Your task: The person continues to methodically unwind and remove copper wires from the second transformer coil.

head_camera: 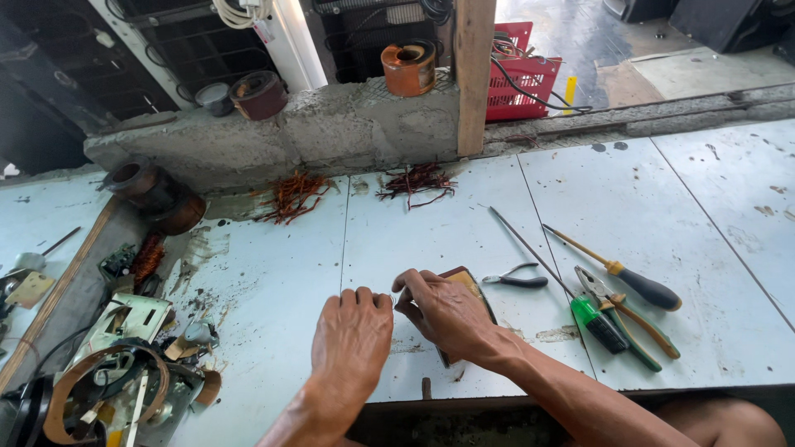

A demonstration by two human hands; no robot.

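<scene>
My left hand (352, 335) and my right hand (443, 310) meet at the fingertips over the pale blue worktable (281, 273), near its front edge. Both hands are curled and pinch something very small between them; I cannot tell what it is. Under my right hand lies a small dark brown flat block (470, 285), partly hidden by the fingers. Just right of it rest small black-handled cutters (515, 278).
Right of my hands lie a green-handled screwdriver (580, 306), pliers (629, 319) and a black-handled screwdriver (625, 277). Two heaps of copper wire scraps (290, 197) sit by the concrete ledge (331, 132). Motor parts and clutter (124, 364) crowd the left. A wooden post (474, 74) stands behind.
</scene>
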